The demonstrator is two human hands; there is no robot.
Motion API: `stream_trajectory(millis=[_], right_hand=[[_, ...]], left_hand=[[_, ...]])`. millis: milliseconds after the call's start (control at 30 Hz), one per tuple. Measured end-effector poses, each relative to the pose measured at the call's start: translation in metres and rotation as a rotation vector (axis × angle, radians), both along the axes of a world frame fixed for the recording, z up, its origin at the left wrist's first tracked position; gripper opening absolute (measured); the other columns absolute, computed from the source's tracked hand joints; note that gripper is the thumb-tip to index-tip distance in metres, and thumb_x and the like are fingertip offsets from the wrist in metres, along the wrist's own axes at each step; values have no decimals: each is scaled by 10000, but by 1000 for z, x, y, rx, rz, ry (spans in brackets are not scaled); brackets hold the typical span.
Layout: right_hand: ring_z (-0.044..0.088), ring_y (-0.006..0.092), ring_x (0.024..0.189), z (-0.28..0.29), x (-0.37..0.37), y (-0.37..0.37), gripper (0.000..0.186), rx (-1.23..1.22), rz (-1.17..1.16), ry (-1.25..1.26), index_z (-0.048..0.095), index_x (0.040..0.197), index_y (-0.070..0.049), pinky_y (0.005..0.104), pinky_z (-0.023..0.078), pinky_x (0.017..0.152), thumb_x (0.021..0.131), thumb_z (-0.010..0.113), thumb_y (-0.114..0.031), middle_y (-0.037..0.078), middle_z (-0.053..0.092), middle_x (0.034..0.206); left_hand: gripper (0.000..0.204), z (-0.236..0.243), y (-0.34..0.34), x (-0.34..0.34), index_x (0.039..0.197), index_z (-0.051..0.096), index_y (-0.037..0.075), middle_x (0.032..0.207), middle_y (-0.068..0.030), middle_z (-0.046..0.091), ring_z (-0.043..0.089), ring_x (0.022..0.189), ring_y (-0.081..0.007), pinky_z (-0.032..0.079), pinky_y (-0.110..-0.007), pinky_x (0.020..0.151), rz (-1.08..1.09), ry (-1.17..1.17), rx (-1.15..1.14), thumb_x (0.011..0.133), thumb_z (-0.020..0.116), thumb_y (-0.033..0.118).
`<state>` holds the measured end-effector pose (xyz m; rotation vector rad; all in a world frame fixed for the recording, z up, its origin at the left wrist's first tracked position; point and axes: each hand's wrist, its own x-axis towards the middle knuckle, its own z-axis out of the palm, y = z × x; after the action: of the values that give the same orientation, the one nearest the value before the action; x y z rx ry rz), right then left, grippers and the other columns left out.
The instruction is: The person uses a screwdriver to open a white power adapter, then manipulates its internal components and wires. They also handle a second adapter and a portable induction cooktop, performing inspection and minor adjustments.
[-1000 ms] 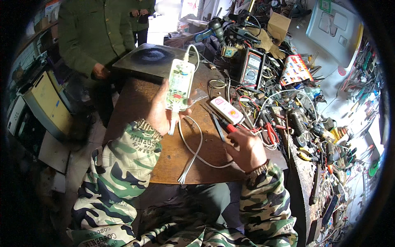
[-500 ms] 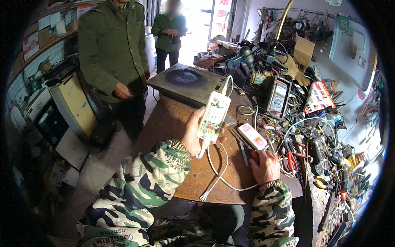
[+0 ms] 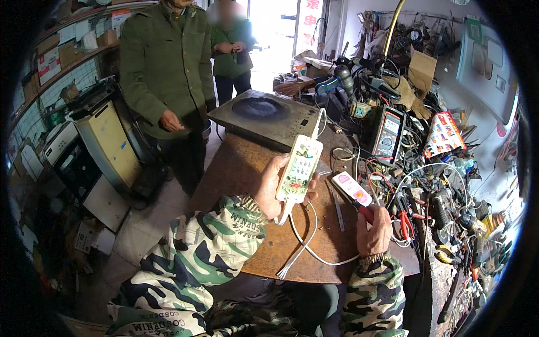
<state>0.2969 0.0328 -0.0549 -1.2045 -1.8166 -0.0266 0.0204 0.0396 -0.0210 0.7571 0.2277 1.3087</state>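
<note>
left hand [image 3: 272,188] gripping opened white plastic power strip [image 3: 299,168] by its edges | light, rigid, exposed internals fragile | right hand [image 3: 375,231] closing on red-handled screwdriver [image 3: 364,212]

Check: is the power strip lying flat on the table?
No: the left hand holds the opened power strip up off the table, its cord hanging down.
</note>
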Motion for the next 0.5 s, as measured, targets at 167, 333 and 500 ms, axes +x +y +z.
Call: stream_trajectory(millis=[167,333,500], right_hand=[[699,261,881,18,-5,-14,246,-38,74,348,607,1106,40,356,541,814,895,672,-67,190,698,967],[691,171,803,34,-23,-24,212,80,168,568,569,1107,52,282,540,736,937,648,-47,141,693,926],[694,171,768,19,-37,-45,200,62,378,604,555,1097,61,263,540,723,948,606,-62,142,687,905]], left_hand=[[699,3,3,-1,1239,598,26,1002,-146,672,663,845,-235,582,-411,726,45,6,19,976,426,650],[759,-7,12,1,1205,598,18,970,-124,673,652,799,-200,555,-354,664,234,110,22,963,397,709],[722,3,1,-8,1219,601,36,977,-100,685,655,811,-188,557,-340,683,351,197,58,977,396,685]])
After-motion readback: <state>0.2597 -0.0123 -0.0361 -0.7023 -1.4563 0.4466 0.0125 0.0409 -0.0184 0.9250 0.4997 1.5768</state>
